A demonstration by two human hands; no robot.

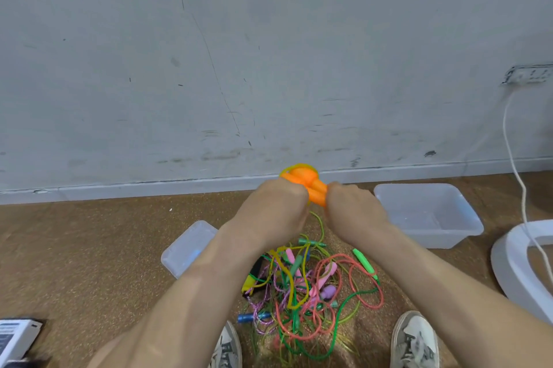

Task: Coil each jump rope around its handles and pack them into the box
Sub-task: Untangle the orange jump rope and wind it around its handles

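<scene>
Both my hands are raised in front of me around a pair of orange jump-rope handles (311, 185) with yellow-green rope looped over their top. My left hand (278, 206) grips the handles from the left. My right hand (353, 206) holds them from the right, and the loose yellow-green rope (320, 227) trails down to the floor. A tangled pile of coloured jump ropes (311, 293) lies on the floor between my feet. The clear plastic box (466, 212) stands on the floor at the right with nothing visible inside.
The box's clear lid (182, 251) lies on the floor left of the pile. A white ring-shaped object (508, 266) sits at the right edge, with a white cable (514, 164) hanging from a wall socket strip. My shoes (414, 340) flank the pile. A grey wall stands ahead.
</scene>
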